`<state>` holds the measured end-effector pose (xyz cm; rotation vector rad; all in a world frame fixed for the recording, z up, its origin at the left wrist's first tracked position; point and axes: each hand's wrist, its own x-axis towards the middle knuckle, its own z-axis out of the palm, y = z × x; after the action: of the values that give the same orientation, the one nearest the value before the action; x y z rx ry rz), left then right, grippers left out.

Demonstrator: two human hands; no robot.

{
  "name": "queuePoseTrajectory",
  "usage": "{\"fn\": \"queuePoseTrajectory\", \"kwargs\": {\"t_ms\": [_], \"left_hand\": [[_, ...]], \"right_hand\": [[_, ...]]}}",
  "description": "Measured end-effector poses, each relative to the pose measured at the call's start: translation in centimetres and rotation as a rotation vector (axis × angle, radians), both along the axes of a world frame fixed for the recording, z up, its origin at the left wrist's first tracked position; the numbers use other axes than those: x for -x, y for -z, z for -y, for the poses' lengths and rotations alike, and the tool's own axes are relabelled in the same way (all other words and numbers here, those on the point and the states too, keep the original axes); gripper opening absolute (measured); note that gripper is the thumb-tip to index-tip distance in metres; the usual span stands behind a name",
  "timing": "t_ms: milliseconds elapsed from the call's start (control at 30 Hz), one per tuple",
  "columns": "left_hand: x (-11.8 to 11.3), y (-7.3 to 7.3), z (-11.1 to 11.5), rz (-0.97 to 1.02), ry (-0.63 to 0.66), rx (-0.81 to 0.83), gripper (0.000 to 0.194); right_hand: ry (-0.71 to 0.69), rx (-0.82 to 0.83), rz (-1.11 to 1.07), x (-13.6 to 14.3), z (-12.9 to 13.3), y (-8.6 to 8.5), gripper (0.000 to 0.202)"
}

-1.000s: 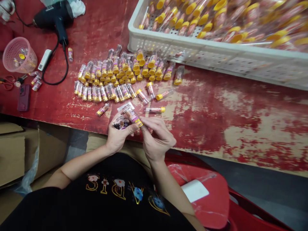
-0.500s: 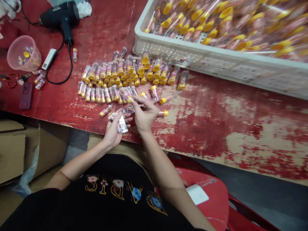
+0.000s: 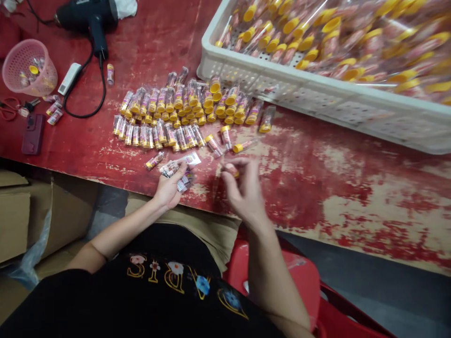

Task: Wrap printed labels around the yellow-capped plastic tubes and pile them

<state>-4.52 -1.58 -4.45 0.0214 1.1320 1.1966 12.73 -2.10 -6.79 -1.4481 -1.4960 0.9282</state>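
Note:
My left hand [image 3: 169, 188] is closed on several small printed plastic sleeves [image 3: 192, 159], which fan out past the thumb. My right hand [image 3: 246, 190] is to the right, thumb and fingers pinched round a small capped tube [image 3: 231, 170], mostly hidden and blurred. Just above the hands lie two loose yellow-capped tubes [image 3: 213, 144] and another tube [image 3: 244, 145] on its side. A labelled tube [image 3: 155, 161] rests by the left fingertips. Beyond them, labelled tubes with yellow caps lie in a front row [image 3: 144, 136] and a stacked pile [image 3: 192, 101].
A white perforated crate [image 3: 299, 84] full of yellow-capped tubes stands at the back right. On the left are a black heat gun [image 3: 97, 33] with its cord, a pink basket [image 3: 30, 65], a purple phone [image 3: 33, 134] and red scissors [image 3: 10, 109]. Cardboard boxes [image 3: 66, 216] stand below the table edge.
My right hand has moved right, away from the front row, where a tube now lies at its end, and has closed on another tube. The sleeves in my left hand have spread out.

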Motion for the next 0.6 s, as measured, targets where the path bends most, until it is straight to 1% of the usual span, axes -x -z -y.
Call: {"fn": "queuePoseTrajectory", "kwargs": {"t_ms": [67,100,133,200,267,333,433,500,533,600], "left_hand": [[-0.9,0.0,0.0,-0.001,-0.039,-0.018,0.031],[-1.2,0.0,0.0,-0.007,-0.059,-0.034,0.032],[-1.5,0.0,0.1,-0.023,-0.079,-0.051,0.034],[-1.7,0.2,0.2,-0.084,-0.106,-0.091,0.035],[-1.5,0.4,0.3,-0.19,-0.116,-0.145,0.033],[-1.2,0.6,0.3,-0.304,-0.118,-0.206,0.03],[-0.6,0.7,0.3,-0.41,-0.129,-0.28,0.027],[-0.3,0.6,0.3,-0.429,-0.122,-0.302,0.027],[-0.2,0.6,0.3,-0.427,-0.108,-0.303,0.028],[0.0,0.3,0.3,-0.405,-0.086,-0.283,0.033]], "right_hand": [[-0.026,0.058,-0.232,2.9,0.6,-0.1,0.023],[-0.008,0.065,-0.287,4.2,0.7,-0.1,0.02],[0.024,0.053,-0.305,5.2,0.8,-0.1,0.02],[0.083,0.015,-0.299,6.2,0.8,0.0,0.021],[0.089,0.026,-0.335,6.2,0.6,0.1,0.019],[0.072,0.086,-0.426,5.9,0.4,0.2,0.023],[-0.042,0.185,-0.483,5.5,0.1,0.3,0.036],[-0.08,0.224,-0.491,5.6,-0.1,0.3,0.032],[-0.055,0.228,-0.506,5.6,-0.2,0.3,0.03],[0.048,0.216,-0.573,5.9,-0.2,0.1,0.031]]}}
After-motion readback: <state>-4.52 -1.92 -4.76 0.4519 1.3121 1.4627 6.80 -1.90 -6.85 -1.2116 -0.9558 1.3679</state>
